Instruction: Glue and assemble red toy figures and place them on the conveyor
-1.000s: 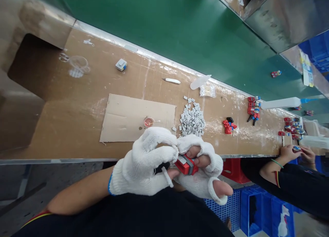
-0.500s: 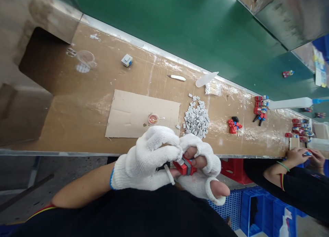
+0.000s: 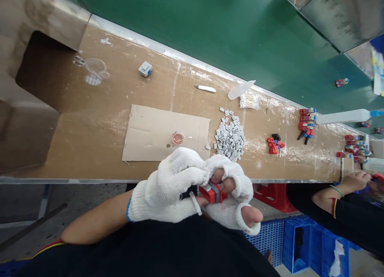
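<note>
Head view: the red-and-grey toy part (image 3: 211, 194) sits between two gloved hands, just past the near edge of the workbench (image 3: 99, 149). The right hand (image 3: 229, 193) has two bare fingertips (image 3: 227, 185) clamped on the part, while another bare digit sticks out clear of it. The left hand (image 3: 172, 189) has its gloved fingers bunched at the part's upper left and its thumb tip by the red side; whether they pinch anything, I cannot tell. Good handling here would probably mean a firm right grip across the grey band, with the left pressing gently and squarely so that nothing skews or slips.

A small round dish (image 3: 173, 142) on the cardboard sheet (image 3: 144, 145) contains reddish liquid (image 3: 177, 138), with a cotton swab (image 3: 186, 139) leaning over its rim. Farther back, a clear bag (image 3: 249, 101) is packed with swabs. Below the bench, a blue crate (image 3: 288, 245) contains something dark, too obscure to name
</note>
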Demonstrator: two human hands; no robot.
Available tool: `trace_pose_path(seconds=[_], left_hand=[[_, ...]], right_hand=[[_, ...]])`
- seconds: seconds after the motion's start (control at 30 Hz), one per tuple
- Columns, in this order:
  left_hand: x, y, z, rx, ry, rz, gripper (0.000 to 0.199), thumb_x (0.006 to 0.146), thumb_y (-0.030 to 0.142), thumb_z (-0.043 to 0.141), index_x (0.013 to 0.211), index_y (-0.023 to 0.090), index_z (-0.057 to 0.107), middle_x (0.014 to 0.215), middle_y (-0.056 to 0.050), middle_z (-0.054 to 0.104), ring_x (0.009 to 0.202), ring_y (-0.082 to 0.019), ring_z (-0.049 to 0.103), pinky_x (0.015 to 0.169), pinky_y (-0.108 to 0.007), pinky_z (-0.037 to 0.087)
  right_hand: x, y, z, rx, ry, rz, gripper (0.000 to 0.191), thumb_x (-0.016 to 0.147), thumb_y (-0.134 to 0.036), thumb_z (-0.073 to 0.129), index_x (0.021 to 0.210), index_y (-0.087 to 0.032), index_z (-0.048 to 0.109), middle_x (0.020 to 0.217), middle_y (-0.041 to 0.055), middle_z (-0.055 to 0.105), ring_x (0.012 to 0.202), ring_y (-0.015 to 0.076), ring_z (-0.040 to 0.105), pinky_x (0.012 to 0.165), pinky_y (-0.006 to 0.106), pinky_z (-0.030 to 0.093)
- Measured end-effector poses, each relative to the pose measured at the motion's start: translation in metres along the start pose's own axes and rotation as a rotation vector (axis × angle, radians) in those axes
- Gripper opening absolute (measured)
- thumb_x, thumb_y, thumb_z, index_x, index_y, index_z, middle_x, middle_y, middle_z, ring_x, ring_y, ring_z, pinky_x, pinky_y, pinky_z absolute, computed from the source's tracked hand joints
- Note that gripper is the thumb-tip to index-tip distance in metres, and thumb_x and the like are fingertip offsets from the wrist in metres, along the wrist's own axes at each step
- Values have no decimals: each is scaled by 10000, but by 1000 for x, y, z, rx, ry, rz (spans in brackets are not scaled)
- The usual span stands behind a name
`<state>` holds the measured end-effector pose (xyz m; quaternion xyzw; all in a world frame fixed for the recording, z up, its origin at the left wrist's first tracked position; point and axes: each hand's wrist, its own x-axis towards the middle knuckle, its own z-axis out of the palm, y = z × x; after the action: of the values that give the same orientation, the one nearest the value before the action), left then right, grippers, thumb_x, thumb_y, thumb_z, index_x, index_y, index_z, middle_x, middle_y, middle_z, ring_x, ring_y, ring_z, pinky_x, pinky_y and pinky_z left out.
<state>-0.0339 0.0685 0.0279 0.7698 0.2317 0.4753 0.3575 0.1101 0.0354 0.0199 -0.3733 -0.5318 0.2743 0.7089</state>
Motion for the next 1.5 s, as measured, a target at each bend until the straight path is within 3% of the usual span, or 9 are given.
trace_pose_path(seconds=[0.1, 0.27, 0.4, 0.53, 0.83, 1.07, 1.3, 1.5], left_hand=[[-1, -2, -1, 6, 7, 28, 301, 967, 174, 887, 1144, 255, 658, 1050, -69, 798, 985, -257, 792, 894, -405, 737], [-2, -3, -1, 1, 19, 42, 312, 950, 187, 935, 1095, 274, 673, 997, -51, 783, 953, -251, 783, 848, -400, 733], [-5, -2, 0, -1, 27, 33, 268, 986, 211, 924, 1087, 278, 685, 997, -55, 770, 963, -245, 773, 838, -391, 718], [-5, -3, 1, -29, 15, 45, 200, 1056, 234, 868, 1087, 276, 675, 965, -54, 759, 945, -235, 766, 817, -383, 708], [-6, -7, 1, -36, 31, 56, 211, 1057, 269, 867, 1088, 263, 658, 965, -50, 769, 926, -233, 781, 840, -391, 727], [-5, -6, 1, -18, 43, 70, 184, 1070, 268, 854, 1070, 260, 670, 954, -46, 761, 922, -233, 786, 840, -388, 730], [-7, -4, 0, -6, 18, 62, 252, 1035, 182, 876, 1009, 256, 636, 970, -42, 752, 950, -228, 781, 851, -378, 727], [-10, -2, 1, 2, 18, 48, 220, 1038, 150, 845, 1059, 256, 653, 988, -55, 773, 983, -243, 793, 859, -388, 732]], right_hand=[[-2, 5, 5, 116, 140, -46, 460, 1177, -680, 407, 900, -313, 429, 714, -31, 331, 547, 235, 444, 514, 430, 342], [-6, 6, 4, 80, 0, 55, 516, 1175, -722, 403, 862, -312, 414, 685, -37, 323, 537, 233, 462, 533, 439, 420], [-7, 3, 9, 54, 115, 32, 502, 1178, -692, 327, 848, -316, 361, 693, -53, 260, 477, 210, 377, 473, 416, 369], [-2, 0, 14, -62, 87, 17, 468, 1209, -625, 219, 873, -316, 322, 714, -68, 226, 440, 176, 282, 446, 386, 330], [-3, 2, 11, 50, 79, 18, 443, 1205, -627, 388, 892, -313, 399, 745, -49, 313, 522, 199, 392, 531, 399, 368], [-1, -4, 8, 112, 57, 96, 479, 1180, -654, 565, 867, -305, 466, 727, -46, 391, 551, 201, 449, 551, 402, 405], [7, -14, -5, 100, -50, 217, 567, 1184, -685, 563, 793, -293, 446, 701, -46, 401, 562, 185, 439, 593, 402, 426], [3, -10, 2, 76, 7, 146, 536, 1198, -644, 567, 809, -285, 484, 704, -47, 406, 544, 172, 428, 567, 383, 400]])
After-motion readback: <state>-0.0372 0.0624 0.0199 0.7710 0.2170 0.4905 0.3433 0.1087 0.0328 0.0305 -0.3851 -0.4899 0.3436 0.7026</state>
